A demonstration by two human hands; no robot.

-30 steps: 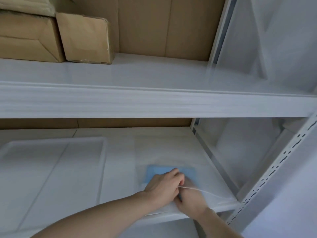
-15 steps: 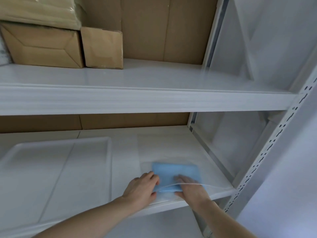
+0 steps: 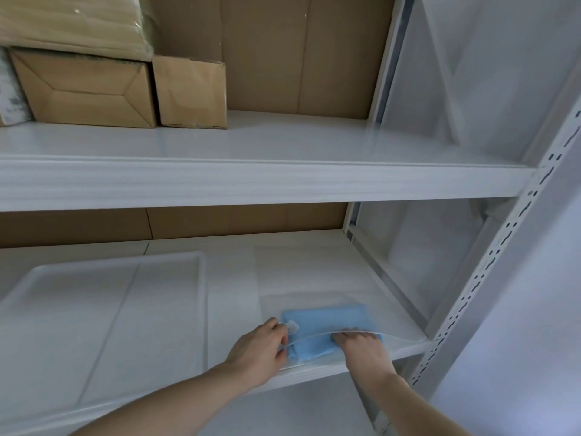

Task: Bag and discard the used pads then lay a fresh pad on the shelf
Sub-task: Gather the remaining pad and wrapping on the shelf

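On the lower shelf, near its front right corner, a clear plastic bag lies flat with a folded blue pad partly inside it. The bag's mouth faces the near edge and shows as a thin pale line arching over the pad.

The left hand sits at the pad's left end, its fingers curled and pinching what looks like the bag's edge at that corner. The right hand lies on the right part of the pad with its fingers reaching under the raised lip of the bag and pressing flat on the blue material. They look fairly straight, though the plastic hides their tips, so I cannot tell whether they grip anything.

The step in hand looks like feeding the pad into the bag. To do it well, the left hand should lift the upper lip clear so the mouth stays wide, while the right hand slides the pad inward evenly, keeping it folded. The near left corner of the pad pokes out past the mouth and needs tucking in; thin film can cling and bunch, so short pushes suit better than one long shove.

A white tray lies on the same shelf to the left, apart from the bag. Cardboard boxes stand on the shelf above.
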